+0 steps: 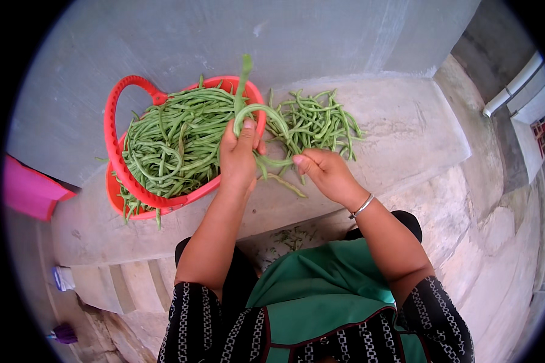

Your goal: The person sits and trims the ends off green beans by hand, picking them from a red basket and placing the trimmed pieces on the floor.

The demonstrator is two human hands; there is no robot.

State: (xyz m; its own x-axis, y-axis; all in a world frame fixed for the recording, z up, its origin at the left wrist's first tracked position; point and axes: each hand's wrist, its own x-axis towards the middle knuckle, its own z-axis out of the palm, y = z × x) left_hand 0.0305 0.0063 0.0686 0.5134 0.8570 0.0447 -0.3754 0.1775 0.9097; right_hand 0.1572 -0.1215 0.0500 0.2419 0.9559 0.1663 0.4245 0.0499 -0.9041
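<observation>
Long green beans fill a red plastic basket [194, 196] with a raised handle, left of centre. In front of the basket's right end, my left hand [239, 154] is closed around a few green beans [243, 97], some curving over to the right. My right hand [324, 172], with a silver bangle on the wrist, pinches the end of one of these beans between thumb and finger. Behind my hands, a loose pile of green beans [327, 124] lies on the concrete ledge [399, 121]. One paler bean [289, 186] rests on the ledge between my forearms.
A grey wall [321, 36] rises behind the ledge. Small green scraps [293, 238] lie on the ground below its front edge, near my knees. A pink object [33, 187] stands at the far left. Steps [118, 284] descend at the lower left, near a purple brush-like thing [63, 333].
</observation>
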